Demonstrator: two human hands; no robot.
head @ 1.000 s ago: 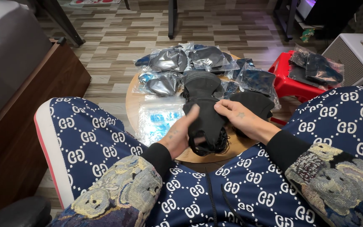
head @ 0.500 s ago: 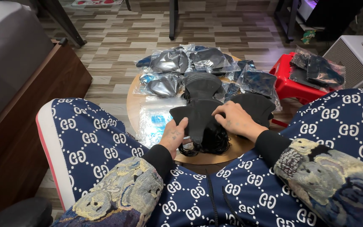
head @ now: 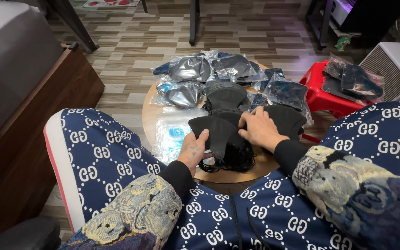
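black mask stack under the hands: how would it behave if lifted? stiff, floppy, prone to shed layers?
Probably floppy: the black masks look like thin folded fabric, pressed flat by the left hand and right hand. Likely light. Loose ear loops spill at the front, so layers may slide or snag.

A red stool (head: pixel 318 95) and white heater (head: pixel 394 69) stand right.

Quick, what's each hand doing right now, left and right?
Left hand: thumb and fingers closed on the edge of the black mask stack.
Right hand: fingers spread flat, pressing the same stack.
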